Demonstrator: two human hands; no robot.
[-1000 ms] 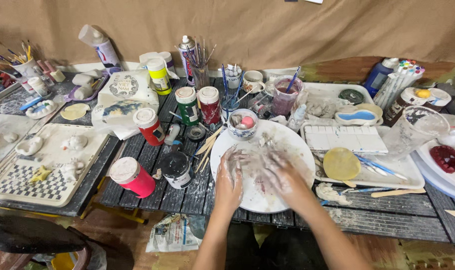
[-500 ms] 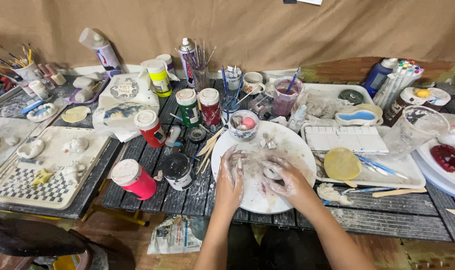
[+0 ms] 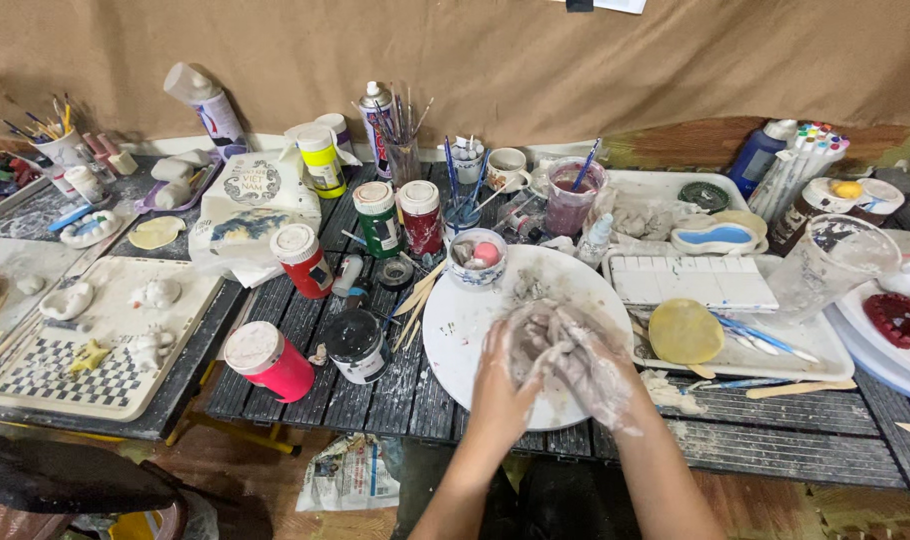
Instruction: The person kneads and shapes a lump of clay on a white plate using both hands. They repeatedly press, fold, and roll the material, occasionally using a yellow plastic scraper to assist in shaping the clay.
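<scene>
Both hands meet over the round white plate (image 3: 455, 330) at the front of the dark slatted table (image 3: 375, 395). The left hand (image 3: 510, 365) and the right hand (image 3: 585, 360) are smeared grey-white and cupped tightly against each other, pressed around a lump of wet grey clay (image 3: 547, 322) that peeks out between the fingers, just above the plate's middle. Whether the clay touches the plate I cannot tell. Just beyond the plate sits a small patterned bowl (image 3: 477, 256). To the left stand a black paint jar (image 3: 356, 345) and a pink paint bottle with a white cap (image 3: 268, 361); to the right, a flat yellow clay disc (image 3: 685, 331) lies on a white tray (image 3: 825, 345).
</scene>
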